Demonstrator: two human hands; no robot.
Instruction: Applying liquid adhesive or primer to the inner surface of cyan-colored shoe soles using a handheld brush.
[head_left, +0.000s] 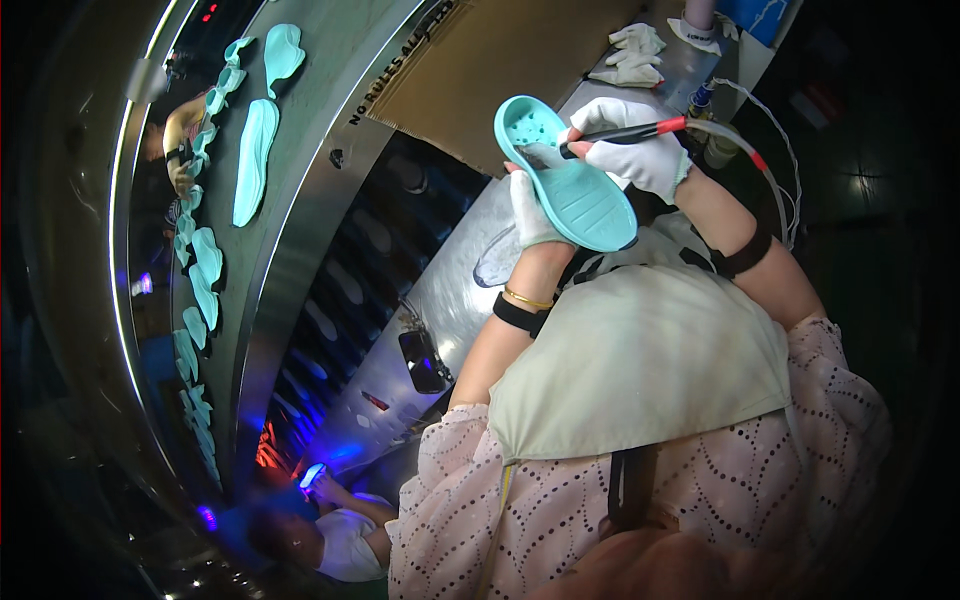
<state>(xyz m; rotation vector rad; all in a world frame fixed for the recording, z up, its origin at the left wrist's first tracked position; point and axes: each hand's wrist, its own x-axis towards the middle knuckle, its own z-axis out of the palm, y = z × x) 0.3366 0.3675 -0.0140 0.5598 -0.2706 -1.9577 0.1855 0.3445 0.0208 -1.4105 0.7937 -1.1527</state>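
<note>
- Turquoise, rubbery-looking moulded shoe (585, 208) sits in the air between the two hands, just beyond the pale cloth apron (640, 350), with its dotted toe end pointing far left.
- The white-gloved left hand (537, 212), fingertips bare, is clamped on the shoe's left edge.
- The white-gloved right hand (645, 150), fingertips bare too, is closed around a black, pen-shaped tool with a red band (628, 136); a pale cable (740, 143) trails off it to the right.
- The step in hand looks like close work with the tool at the shoe's middle; whether its tip touches the surface, I cannot tell.
- A next move there would seem to call for a firm left grip and a light, steady tip, since the material looks soft.
- Shapes: a raised, rounded rim, small dots inside the toe, shallow grooves across the broad near end.
- Left, thin curved turquoise pieces (257, 160) lie on a matt grey-green belt (290, 130), edged by shiny metal.
- Far, there is smooth brown cardboard (490, 70); at far right, crumpled white fabric gloves (632, 55).
</note>
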